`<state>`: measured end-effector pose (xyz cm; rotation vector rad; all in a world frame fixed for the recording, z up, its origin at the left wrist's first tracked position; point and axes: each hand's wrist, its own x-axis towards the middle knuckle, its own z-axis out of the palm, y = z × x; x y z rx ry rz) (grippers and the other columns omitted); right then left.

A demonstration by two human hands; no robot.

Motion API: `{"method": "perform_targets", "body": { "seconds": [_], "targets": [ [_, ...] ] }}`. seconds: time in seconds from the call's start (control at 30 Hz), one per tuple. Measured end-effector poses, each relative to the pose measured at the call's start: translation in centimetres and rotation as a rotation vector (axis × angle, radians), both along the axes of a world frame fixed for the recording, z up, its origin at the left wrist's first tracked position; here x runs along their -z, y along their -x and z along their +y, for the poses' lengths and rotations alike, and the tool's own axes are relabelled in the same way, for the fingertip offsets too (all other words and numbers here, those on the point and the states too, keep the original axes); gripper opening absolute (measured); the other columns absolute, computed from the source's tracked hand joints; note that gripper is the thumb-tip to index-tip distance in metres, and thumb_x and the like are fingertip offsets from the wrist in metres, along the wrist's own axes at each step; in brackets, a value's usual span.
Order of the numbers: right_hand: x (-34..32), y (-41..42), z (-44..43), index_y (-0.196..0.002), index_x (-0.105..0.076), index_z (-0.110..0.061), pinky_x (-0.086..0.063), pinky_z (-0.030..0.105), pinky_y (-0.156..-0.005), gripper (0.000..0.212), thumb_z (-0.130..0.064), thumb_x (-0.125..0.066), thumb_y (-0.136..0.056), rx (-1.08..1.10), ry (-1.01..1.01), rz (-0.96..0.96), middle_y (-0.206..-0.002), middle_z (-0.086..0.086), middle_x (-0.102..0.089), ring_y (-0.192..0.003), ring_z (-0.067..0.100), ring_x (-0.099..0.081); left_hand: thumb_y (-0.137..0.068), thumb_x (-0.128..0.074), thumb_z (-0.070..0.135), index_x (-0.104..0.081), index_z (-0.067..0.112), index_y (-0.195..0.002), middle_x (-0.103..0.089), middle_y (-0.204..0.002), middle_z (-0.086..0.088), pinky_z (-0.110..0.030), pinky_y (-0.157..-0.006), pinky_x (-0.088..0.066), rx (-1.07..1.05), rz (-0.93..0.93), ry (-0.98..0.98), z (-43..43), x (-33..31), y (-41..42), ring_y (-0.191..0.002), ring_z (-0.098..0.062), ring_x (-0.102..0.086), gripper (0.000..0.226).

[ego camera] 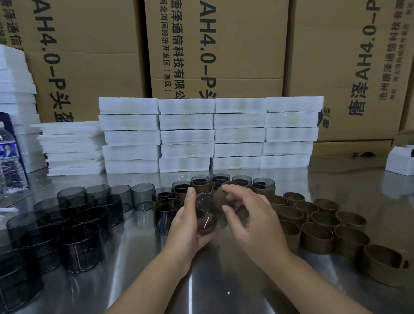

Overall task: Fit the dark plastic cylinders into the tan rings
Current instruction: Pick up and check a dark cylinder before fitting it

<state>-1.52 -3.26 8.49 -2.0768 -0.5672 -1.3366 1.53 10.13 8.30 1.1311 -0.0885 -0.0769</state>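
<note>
- Dark plastic cylinder (204,215) lies in the left hand (185,230). The fingers and thumb curl round its wall from beneath, and it is tipped so that its open mouth looks toward 1 o'clock.
- At 1 o'clock of it, touching or very nearly so, a tan ring (218,199) is pinched between forefinger and thumb of the right hand (253,218). Fingers cover the joint, so I cannot tell whether the ring has begun to slide on.
- By my reading, this pair is at the mating step: lined up, not yet seated.
- From 10 to 1 o'clock, just beyond the hands, stand the fitted pairs (263,186). Each is an upright cylinder with a tan band round its lower part. I count roughly ten, and the hands hide some of them.
- From 8 to 10 o'clock the loose cylinders (81,236) crowd the steel table (214,295), upright and close-packed, none wearing a ring.
- From 2 to 4 o'clock the empty rings (317,238) sit in a like cluster, each open and unfilled.
- Both supplies look clearly larger than the finished group, so I judge the job well under half done, with a long run of the same fitting left.
- Farther out at 12 o'clock is a wall of white boxes (238,134), with printed cartons (210,44) behind it.
- A water bottle (3,159) stands far out at 9 o'clock.
</note>
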Motion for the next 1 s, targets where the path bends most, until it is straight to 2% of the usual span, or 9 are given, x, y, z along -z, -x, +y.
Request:
{"method": "perform_targets", "body": {
  "seconds": [0.1,0.27,0.37,0.47,0.57,0.7,0.8,0.87,1.0],
  "targets": [
    [0.1,0.1,0.2,-0.124,-0.057,-0.025,-0.034,0.006,-0.090,0.045,-0.013,-0.066,-0.082,-0.022,-0.004,0.013,-0.095,-0.018,-0.058,-0.092,-0.010,-0.047,-0.060,-0.056,0.072,-0.066,0.013,-0.120,-0.072,-0.113,-0.011,-0.039,-0.086,-0.058,0.048,0.029,-0.011,0.1,-0.1,0.1,-0.106,-0.024,-0.069,0.085],
    [-0.1,0.2,0.6,-0.125,-0.049,-0.029,-0.033,0.008,-0.093,0.051,-0.011,-0.067,-0.081,-0.059,0.030,-0.016,-0.094,-0.015,-0.065,-0.094,-0.006,-0.050,-0.055,-0.058,0.074,-0.066,0.012,-0.122,-0.067,-0.122,-0.017,-0.047,-0.097,-0.053,0.134,0.008,-0.093,-0.1,-0.1,0.5,-0.118,-0.032,-0.062,0.092],
    [0.0,0.2,0.6,-0.126,-0.051,-0.027,-0.033,0.011,-0.093,0.051,-0.010,-0.067,-0.080,-0.076,0.052,-0.012,-0.092,-0.010,-0.068,-0.092,0.000,-0.055,-0.054,-0.060,0.071,-0.062,0.008,-0.125,-0.069,-0.108,-0.016,-0.043,-0.093,-0.055,0.154,-0.001,-0.089,-0.2,-0.1,0.5,-0.112,-0.032,-0.063,0.095],
    [0.0,0.3,0.6,-0.125,-0.057,-0.020,-0.033,0.011,-0.093,0.048,-0.008,-0.067,-0.080,-0.088,0.070,0.004,-0.090,-0.010,-0.068,-0.092,0.001,-0.055,-0.062,-0.065,0.064,-0.060,0.008,-0.125,-0.066,-0.099,-0.014,-0.039,-0.081,-0.057,0.144,-0.023,-0.075,0.0,0.1,0.4,-0.095,-0.027,-0.062,0.085],
    [0.0,0.4,0.6,-0.124,-0.060,-0.015,-0.036,0.013,-0.091,0.047,-0.006,-0.068,-0.079,-0.098,0.080,-0.003,-0.091,-0.007,-0.068,-0.091,0.003,-0.056,-0.070,-0.069,0.053,-0.059,0.010,-0.126,-0.066,-0.099,-0.014,-0.034,-0.072,-0.056,0.127,-0.034,-0.091,0.1,0.1,0.4,-0.089,-0.026,-0.064,0.071],
    [-0.2,0.6,0.6,-0.122,-0.060,-0.011,-0.038,0.010,-0.091,0.041,-0.021,-0.061,-0.082,-0.122,0.052,-0.047,-0.102,-0.009,-0.061,-0.097,0.005,-0.052,-0.079,-0.068,0.041,-0.060,0.012,-0.125,-0.070,-0.115,-0.015,-0.037,-0.078,-0.056,0.118,-0.036,-0.090,0.1,0.1,0.5,-0.109,-0.032,-0.067,0.056],
    [-0.2,0.5,0.7,-0.122,-0.057,-0.016,-0.035,0.010,-0.094,0.040,-0.029,-0.057,-0.084,-0.110,-0.059,-0.008,-0.106,-0.014,-0.055,-0.103,0.005,-0.052,-0.071,-0.071,0.042,-0.062,0.013,-0.124,-0.068,-0.118,-0.018,-0.041,-0.086,-0.055,0.114,-0.028,-0.057,0.1,0.0,0.5,-0.105,-0.030,-0.066,0.061],
    [-0.1,0.3,0.6,-0.122,-0.054,-0.027,-0.036,0.008,-0.092,0.037,-0.032,-0.058,-0.085,-0.127,-0.193,0.114,-0.107,-0.018,-0.055,-0.104,-0.001,-0.052,-0.081,-0.069,0.037,-0.061,0.012,-0.124,-0.068,-0.116,-0.017,-0.044,-0.093,-0.055,0.116,-0.039,-0.062,0.1,0.1,0.5,-0.099,-0.026,-0.068,0.051],
    [0.1,-0.5,0.2,-0.105,-0.057,-0.036,-0.047,0.015,-0.079,0.022,-0.020,-0.064,-0.090,-0.199,-0.412,0.351,-0.103,-0.012,-0.061,-0.090,-0.001,-0.059,-0.088,-0.065,0.033,-0.061,0.012,-0.122,-0.071,-0.113,-0.014,-0.048,-0.099,-0.051,0.095,-0.036,-0.086,0.0,0.1,0.5,-0.098,-0.027,-0.071,0.040]
  ]
}}
